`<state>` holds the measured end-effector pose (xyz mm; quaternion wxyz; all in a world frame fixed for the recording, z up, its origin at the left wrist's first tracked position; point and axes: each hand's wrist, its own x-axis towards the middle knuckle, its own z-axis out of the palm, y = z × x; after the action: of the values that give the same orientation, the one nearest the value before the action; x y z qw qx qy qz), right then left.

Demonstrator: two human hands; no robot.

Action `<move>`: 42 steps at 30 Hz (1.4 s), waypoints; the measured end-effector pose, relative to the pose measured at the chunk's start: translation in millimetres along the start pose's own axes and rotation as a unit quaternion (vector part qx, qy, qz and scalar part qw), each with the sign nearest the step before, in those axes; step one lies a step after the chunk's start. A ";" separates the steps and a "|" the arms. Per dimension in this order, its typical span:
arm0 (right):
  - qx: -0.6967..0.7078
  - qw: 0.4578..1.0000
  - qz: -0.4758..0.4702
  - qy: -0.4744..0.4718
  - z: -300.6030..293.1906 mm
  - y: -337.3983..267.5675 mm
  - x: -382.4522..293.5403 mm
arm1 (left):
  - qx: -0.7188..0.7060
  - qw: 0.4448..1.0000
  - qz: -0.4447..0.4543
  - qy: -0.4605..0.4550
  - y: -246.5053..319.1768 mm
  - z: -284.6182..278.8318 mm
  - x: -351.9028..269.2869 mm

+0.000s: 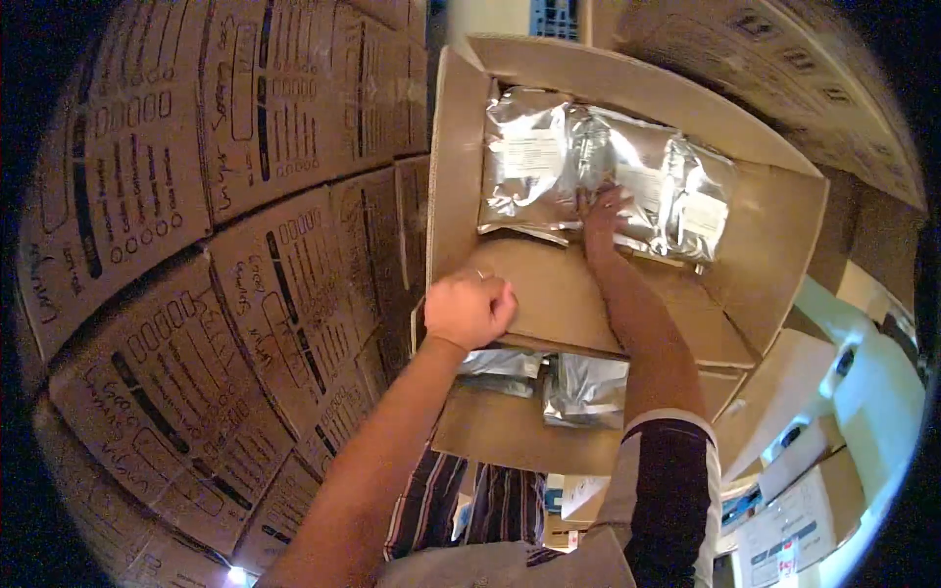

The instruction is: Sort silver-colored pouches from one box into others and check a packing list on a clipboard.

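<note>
An open cardboard carton [768, 242] stands in front of me. Silver foil pouches line its far part: a left pouch [526, 187] with a white label, a middle pouch [643, 151] and a right pouch [702, 173], each labelled. My right hand [606, 213] reaches in, fingers spread and touching the foil around the middle pouch; some fingertips are hard to make out. Curled into a fist, my left hand [470, 309] is at the carton's near left side, with no object visible in it. Whether it touches the cardboard is unclear.
Below the carton's near edge, more foil pouches [584, 389] lie on cardboard [514, 434]. Stacked cartons [272, 309] with printing and handwriting form a wall on the left. Another large carton [779, 66] stands at the upper right. Smaller boxes [794, 522] are at the lower right.
</note>
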<state>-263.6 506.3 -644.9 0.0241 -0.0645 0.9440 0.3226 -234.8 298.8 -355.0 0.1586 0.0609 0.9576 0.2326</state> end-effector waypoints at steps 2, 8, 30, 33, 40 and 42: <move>0.056 0.971 -0.221 -0.074 18.7 25.1 24.5 | -0.007 1.000 0.001 0.021 0.0 4.0 -8.5; 0.311 0.903 -0.244 -0.167 -63.4 145.3 67.7 | -0.024 0.999 -0.025 0.024 0.1 -5.5 9.4; 0.314 0.901 -0.275 0.115 -130.4 22.6 37.2 | -0.005 0.999 -0.006 0.031 4.4 -2.8 -12.7; 0.382 0.880 -0.281 0.014 -99.4 56.7 52.2 | -0.021 1.000 -0.019 0.011 8.8 1.0 -0.6; 0.481 0.866 0.114 -0.078 -94.0 123.5 89.4 | -0.032 0.999 -0.036 0.020 0.5 -6.4 -3.0; 0.496 0.858 0.086 -0.104 -68.2 121.3 89.8 | -0.029 0.998 -0.038 0.031 2.5 -2.9 0.1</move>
<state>-369.4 550.1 -525.4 0.1225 0.0714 0.9729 -0.1825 -235.8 299.8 -351.4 0.1388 0.0123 0.9567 0.2555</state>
